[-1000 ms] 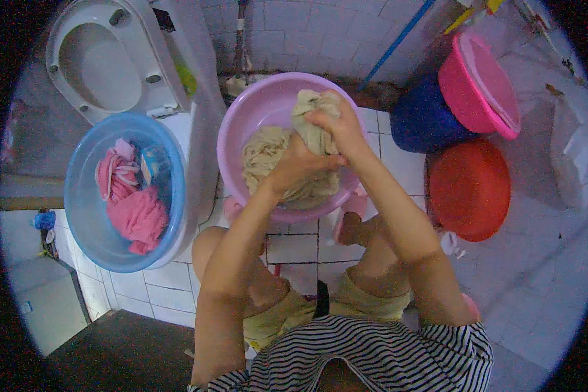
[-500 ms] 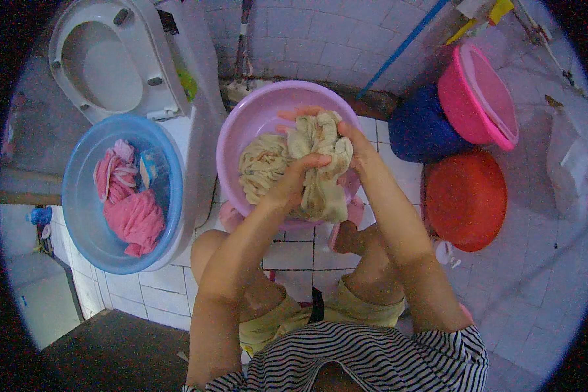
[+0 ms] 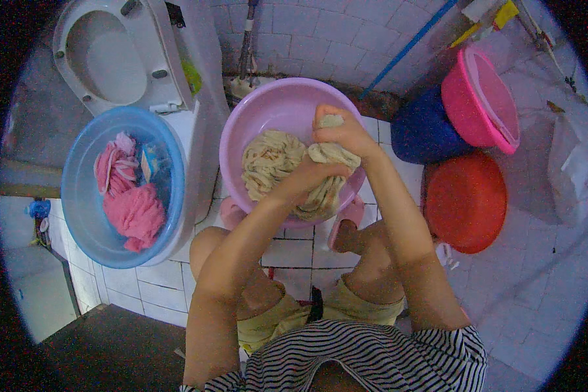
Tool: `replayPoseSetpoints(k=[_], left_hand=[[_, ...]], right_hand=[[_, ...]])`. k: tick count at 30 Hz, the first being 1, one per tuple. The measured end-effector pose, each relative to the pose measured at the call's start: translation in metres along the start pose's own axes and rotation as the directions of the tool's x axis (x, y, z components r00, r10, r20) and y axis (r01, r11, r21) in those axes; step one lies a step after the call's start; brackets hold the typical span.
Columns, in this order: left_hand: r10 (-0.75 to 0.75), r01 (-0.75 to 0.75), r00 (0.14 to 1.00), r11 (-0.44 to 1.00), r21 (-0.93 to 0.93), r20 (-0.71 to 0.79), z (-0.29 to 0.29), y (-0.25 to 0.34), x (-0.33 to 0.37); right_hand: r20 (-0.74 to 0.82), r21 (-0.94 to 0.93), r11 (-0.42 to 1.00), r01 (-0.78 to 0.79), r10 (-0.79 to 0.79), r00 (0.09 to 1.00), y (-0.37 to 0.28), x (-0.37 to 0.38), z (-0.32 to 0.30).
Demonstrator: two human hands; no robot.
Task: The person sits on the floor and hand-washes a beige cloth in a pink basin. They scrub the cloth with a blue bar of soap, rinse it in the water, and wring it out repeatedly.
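Observation:
A bunched cream cloth (image 3: pixel 334 155) is gripped by both my hands over the right side of a pink-purple basin (image 3: pixel 232 117). My right hand (image 3: pixel 343 132) makes a fist around its upper part, and a bit of cloth pokes out between the fingers. My left hand (image 3: pixel 309 178) is closed round the cloth lower down, its fingers partly hidden. Part of the cloth hangs below toward the basin's near rim. Left of my hands, a heap of similar cream fabric (image 3: pixel 268 160) lies in the basin, crumpled and folded.
At left, a blue basin (image 3: pixel 78 228) holds pink cloths (image 3: pixel 137 215) and a small packet (image 3: pixel 151 163), near a raised toilet seat (image 3: pixel 153 55). On the right are a dark blue bucket (image 3: pixel 421 127), a bright pink basin (image 3: pixel 467 98) and a red basin (image 3: pixel 467 202). My slippered feet flank the basin.
My right hand has gone from spread fingers to a tight fist. The cloth, loosely folded before, is now squeezed into a narrower bunch between both hands.

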State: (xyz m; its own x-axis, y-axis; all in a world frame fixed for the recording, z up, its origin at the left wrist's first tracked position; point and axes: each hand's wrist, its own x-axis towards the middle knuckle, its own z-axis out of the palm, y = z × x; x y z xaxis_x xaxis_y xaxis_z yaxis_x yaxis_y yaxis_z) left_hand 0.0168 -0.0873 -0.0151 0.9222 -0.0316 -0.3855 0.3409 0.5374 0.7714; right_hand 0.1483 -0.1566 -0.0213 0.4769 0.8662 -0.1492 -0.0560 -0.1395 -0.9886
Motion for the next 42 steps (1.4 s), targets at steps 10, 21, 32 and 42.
replayPoseSetpoints(k=[10, 21, 32, 42], left_hand=[[0.412, -0.267, 0.881, 0.838, 0.476, -0.230, -0.023, -0.046, 0.035], [0.456, -0.065, 0.845, 0.607, 0.792, -0.279, -0.023, -0.038, 0.054], [0.823, -0.294, 0.566, 0.247, 0.923, -0.040, -0.036, -0.016, 0.043], [0.160, -0.303, 0.934, 0.830, 0.469, 0.320, -0.045, 0.010, 0.010]], right_hand=[[-0.321, -0.554, 0.831, -0.048, -0.160, 0.933, 0.006, 0.007, 0.022], [-0.480, -0.636, 0.768, -0.075, -0.318, 0.817, 0.001, 0.009, 0.037], [-0.360, -0.169, 0.983, 0.068, -0.126, 0.924, 0.001, 0.003, 0.010], [-0.200, 0.784, 0.597, 0.171, -0.018, 0.980, -0.029, -0.013, 0.016]])
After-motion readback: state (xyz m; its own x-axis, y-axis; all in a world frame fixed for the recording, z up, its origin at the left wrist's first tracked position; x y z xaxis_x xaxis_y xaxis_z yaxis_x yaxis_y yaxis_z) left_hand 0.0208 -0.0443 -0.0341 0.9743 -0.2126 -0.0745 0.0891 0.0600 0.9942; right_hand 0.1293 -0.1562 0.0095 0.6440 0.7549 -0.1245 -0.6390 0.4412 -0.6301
